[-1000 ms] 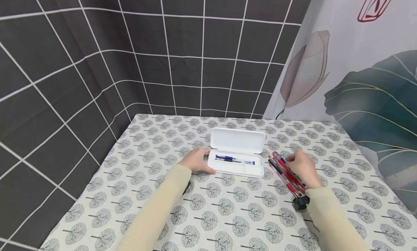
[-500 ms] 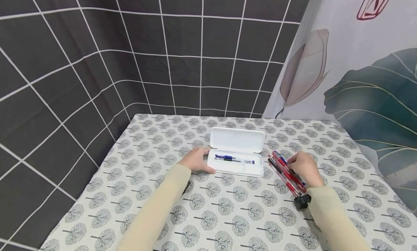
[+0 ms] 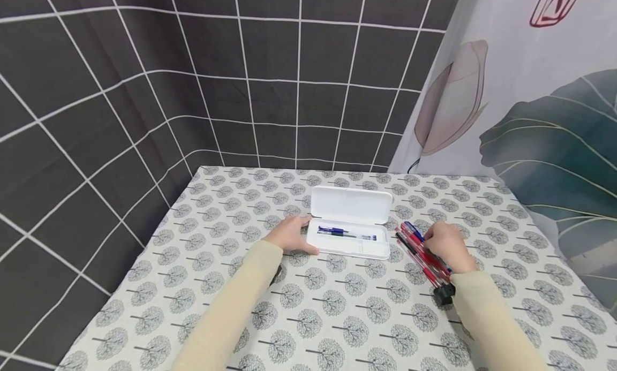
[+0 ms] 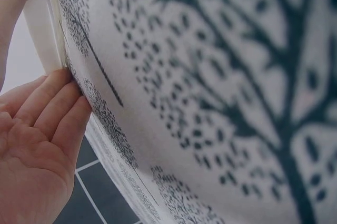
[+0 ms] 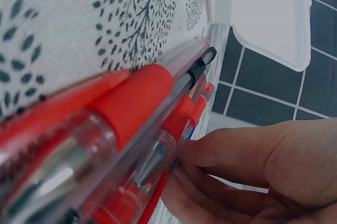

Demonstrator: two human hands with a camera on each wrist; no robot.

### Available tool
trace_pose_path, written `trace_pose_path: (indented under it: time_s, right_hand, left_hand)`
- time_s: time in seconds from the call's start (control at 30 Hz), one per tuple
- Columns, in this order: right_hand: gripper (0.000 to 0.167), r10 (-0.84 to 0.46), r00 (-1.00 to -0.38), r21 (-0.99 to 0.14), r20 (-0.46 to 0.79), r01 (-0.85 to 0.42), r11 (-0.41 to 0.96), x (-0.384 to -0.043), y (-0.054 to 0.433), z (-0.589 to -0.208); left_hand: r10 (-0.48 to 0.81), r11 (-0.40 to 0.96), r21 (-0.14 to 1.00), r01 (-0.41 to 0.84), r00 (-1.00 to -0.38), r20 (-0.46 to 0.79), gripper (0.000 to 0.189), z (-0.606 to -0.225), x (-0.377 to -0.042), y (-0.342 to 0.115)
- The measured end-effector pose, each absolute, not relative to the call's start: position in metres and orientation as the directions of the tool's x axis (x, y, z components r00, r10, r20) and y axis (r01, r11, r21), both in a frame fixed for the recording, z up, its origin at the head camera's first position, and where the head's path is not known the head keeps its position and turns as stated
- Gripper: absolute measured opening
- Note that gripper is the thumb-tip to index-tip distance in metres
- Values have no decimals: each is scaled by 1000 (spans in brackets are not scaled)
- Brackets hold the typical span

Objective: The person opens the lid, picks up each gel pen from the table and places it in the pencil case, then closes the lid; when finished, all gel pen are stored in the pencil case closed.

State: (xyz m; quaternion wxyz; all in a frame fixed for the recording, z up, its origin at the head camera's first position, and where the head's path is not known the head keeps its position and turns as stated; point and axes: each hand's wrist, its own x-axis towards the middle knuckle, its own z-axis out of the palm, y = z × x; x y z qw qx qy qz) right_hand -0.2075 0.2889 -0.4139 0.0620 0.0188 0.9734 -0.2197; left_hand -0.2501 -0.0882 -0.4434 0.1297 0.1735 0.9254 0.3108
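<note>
An open white pencil case (image 3: 337, 250) stands mid-table with its lid (image 3: 352, 205) raised at the back. Inside lie a blue-capped pen (image 3: 332, 229) and another clear pen partly beside it. My left hand (image 3: 289, 234) holds the case's left end, thumb at the front corner and fingers towards the back. To the right, several red, black and blue pens (image 3: 415, 249) lie in a slanting bundle. At the bundle's right side my right hand (image 3: 445, 245) pinches a blue pen (image 5: 190, 130) between thumb and fingers; most of that pen is hidden by the hand and the red pens.
A tree-patterned cloth (image 3: 332, 317) covers the table. Behind and to the left hangs a dark gridded curtain (image 3: 270, 103); a pale leaf-printed one (image 3: 520, 125) hangs at the right. A black wrist camera (image 3: 443, 294) sits close to the bundle's near end.
My right hand has shifted very slightly at the right side of the pen bundle. The left hand and the pencil case stay in place.
</note>
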Motion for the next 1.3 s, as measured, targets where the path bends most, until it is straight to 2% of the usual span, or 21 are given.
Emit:
trace_pose_path:
  time_s: [0.6, 0.83, 1.07, 1.3]
  right_hand:
    - [8, 20, -991, -443, -134, 77, 893, -207, 288, -411]
    - [6, 10, -996, -441, -87, 47, 896, -206, 283, -406]
    - [19, 11, -998, -448, -60, 37, 893, -205, 278, -403]
    - [25, 0, -997, -461, -82, 38, 887, -204, 272, -398]
  left_hand:
    - [404, 757, 604, 248, -905, -136, 104, -442, -252, -88]
    - [402, 758, 607, 241, -904, -143, 106, -443, -252, -89]
    - [407, 754, 608, 250, -903, -134, 106, -445, -253, -88]
    - [404, 758, 604, 246, -904, -138, 108, -445, -253, -88]
